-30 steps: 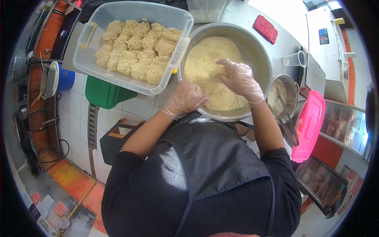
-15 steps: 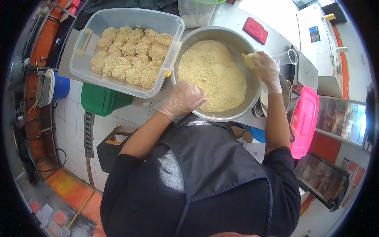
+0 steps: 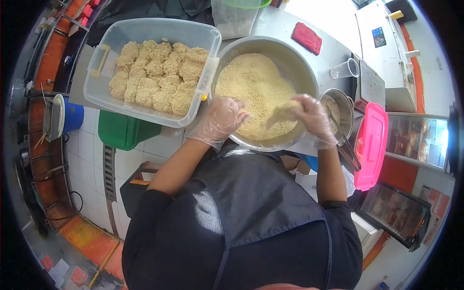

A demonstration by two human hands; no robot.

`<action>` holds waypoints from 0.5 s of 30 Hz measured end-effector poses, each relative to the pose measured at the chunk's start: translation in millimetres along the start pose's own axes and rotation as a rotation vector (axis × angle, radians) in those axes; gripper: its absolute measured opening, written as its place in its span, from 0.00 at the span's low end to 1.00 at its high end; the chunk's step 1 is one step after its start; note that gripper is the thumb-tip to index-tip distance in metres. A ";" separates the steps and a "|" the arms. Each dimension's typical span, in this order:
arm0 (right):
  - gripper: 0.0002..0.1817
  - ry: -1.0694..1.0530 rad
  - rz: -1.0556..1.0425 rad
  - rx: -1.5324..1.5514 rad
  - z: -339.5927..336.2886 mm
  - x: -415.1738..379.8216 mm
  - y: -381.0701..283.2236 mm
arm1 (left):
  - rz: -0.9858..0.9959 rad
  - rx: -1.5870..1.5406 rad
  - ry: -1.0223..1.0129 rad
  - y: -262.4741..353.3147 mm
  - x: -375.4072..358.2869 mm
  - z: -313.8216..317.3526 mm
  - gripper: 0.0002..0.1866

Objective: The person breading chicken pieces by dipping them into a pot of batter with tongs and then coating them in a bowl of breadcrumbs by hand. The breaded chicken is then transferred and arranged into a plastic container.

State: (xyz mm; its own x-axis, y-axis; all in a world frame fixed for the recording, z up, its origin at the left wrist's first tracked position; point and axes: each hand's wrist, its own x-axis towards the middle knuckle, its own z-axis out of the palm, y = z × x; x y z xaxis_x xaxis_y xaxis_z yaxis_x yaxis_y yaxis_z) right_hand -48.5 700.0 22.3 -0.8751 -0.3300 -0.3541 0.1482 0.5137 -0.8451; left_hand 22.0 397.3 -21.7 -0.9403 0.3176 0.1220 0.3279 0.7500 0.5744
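A wide metal bowl (image 3: 303, 65) holds pale breadcrumbs (image 3: 256, 72). Over its right side, my right hand (image 3: 314, 118), in a clear plastic glove, grips a crumb-coated piece of food (image 3: 284, 112) that motion blurs. At the bowl's lower left rim is my left hand (image 3: 220, 121), gloved too, its fingers curled inward above the crumbs; whatever they may hold is hidden. Left of the bowl stands a clear plastic tub (image 3: 200, 36) with rows of breaded pieces (image 3: 154, 77) lying close together.
Tongs (image 3: 345, 140) rest across a metal pot (image 3: 343, 108) on the right. A clear cup (image 3: 345, 69) lies tipped near a red cloth (image 3: 307, 38). A pink lid (image 3: 371, 145) stands at the right edge. Below the tub is a green bin (image 3: 125, 128).
My right hand has come down and left from the bowl's upper right rim, carrying the coated piece over the crumbs. Tongs across the pot now show. My left hand stays at the rim.
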 end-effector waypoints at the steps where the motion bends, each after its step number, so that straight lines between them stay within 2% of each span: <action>1: 0.18 0.002 -0.002 0.000 -8.3 10.4 6.0 | 0.002 0.001 0.001 -2.7 -1.0 2.2 0.15; 3: 0.17 0.308 -0.221 -0.208 -27.8 38.2 31.3 | 0.075 0.115 -0.027 -7.9 -3.1 8.5 0.15; 4: 0.17 0.305 -0.224 -0.211 -38.0 52.3 45.0 | 0.072 0.115 -0.022 -8.3 -4.0 9.2 0.15; 6: 0.17 0.485 -0.186 -0.420 -56.8 81.4 62.7 | 0.139 0.165 -0.027 -9.2 -4.8 9.2 0.19; 8: 0.21 0.527 -0.184 -0.434 -61.2 85.0 39.7 | 0.144 0.118 -0.021 -14.8 -5.7 15.3 0.18; 10: 0.19 0.445 -0.249 -0.286 -64.2 93.7 23.4 | 0.133 0.084 -0.001 -20.7 -6.0 13.0 0.18; 12: 0.18 0.361 -0.265 -0.272 -44.0 79.3 -45.0 | 0.174 0.072 -0.024 -18.0 -7.8 11.6 0.18; 13: 0.18 0.302 -0.301 -0.133 -34.4 80.8 -64.6 | 0.150 0.083 -0.003 -16.2 -8.0 8.4 0.18; 15: 0.18 0.185 -0.366 0.149 -7.1 77.8 -111.2 | 0.115 0.187 -0.113 -11.5 -7.1 1.0 0.20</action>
State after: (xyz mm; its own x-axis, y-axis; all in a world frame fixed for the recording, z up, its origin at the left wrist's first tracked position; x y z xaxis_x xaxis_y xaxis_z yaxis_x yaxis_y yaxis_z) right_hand -136.2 622.9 91.6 -0.9480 -0.3149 0.0455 -0.1337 0.2646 -0.9551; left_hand 25.0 387.1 -29.9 -0.8832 0.4620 0.0804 0.4530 0.7962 0.4011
